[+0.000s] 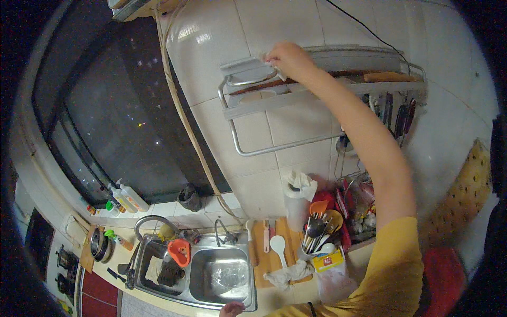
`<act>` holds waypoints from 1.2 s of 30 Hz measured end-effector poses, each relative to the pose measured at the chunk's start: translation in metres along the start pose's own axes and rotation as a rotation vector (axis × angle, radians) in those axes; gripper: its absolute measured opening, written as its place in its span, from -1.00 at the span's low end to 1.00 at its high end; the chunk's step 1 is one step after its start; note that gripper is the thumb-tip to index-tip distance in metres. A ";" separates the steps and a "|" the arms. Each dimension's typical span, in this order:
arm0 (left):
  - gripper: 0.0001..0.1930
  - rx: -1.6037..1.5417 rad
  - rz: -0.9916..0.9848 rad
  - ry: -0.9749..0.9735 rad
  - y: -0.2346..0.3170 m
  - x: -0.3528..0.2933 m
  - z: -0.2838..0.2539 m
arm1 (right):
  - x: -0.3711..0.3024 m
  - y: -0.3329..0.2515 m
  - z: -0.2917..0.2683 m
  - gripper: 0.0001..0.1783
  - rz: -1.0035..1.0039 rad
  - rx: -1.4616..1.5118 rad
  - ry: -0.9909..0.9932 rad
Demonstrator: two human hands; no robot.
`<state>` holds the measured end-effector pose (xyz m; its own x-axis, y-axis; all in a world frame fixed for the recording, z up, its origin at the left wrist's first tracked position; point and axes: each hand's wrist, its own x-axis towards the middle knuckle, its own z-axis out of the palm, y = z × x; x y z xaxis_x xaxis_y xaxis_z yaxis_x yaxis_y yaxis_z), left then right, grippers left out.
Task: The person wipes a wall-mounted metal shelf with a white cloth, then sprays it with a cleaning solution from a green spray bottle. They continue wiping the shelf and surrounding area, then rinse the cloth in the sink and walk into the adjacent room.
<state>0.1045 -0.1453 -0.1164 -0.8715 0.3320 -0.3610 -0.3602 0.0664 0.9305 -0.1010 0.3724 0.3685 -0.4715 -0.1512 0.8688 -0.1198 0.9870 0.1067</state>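
Observation:
My right arm reaches up across the view to a metal wall rack (327,98). My right hand (289,61) is closed on a crumpled whitish cloth (279,73), pressed against the rack's upper left bar. Whether it is fabric or paper is hard to tell. Only part of my left hand (231,309) shows, low in the view by the front rim of the double steel sink (252,296). Its fingers are mostly cut off by the lower edge.
Knives (404,113) hang at the rack's right end. Below stand a utensil holder (309,251), a white cylinder (297,208) and a wooden board (290,235) with a white rice paddle (278,245) and a rag (289,273). An orange basket (179,252) sits in the left basin; bottles (132,196) line the windowsill.

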 end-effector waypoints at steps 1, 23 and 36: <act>-0.90 0.000 0.019 -0.004 0.001 0.000 0.002 | 0.002 0.001 0.002 -0.89 -0.074 -0.060 -0.014; -0.65 0.114 0.030 -0.032 -0.034 0.023 -0.028 | 0.073 -0.047 0.013 -0.73 -0.205 0.204 -0.181; -0.66 0.090 -0.053 -0.157 0.002 0.050 0.002 | 0.017 0.033 -0.044 -0.90 -0.078 -0.131 -0.185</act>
<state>0.0614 -0.1263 -0.1326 -0.7866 0.4681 -0.4026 -0.3671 0.1697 0.9146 -0.0745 0.4043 0.4085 -0.6191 -0.2223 0.7532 -0.0537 0.9688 0.2418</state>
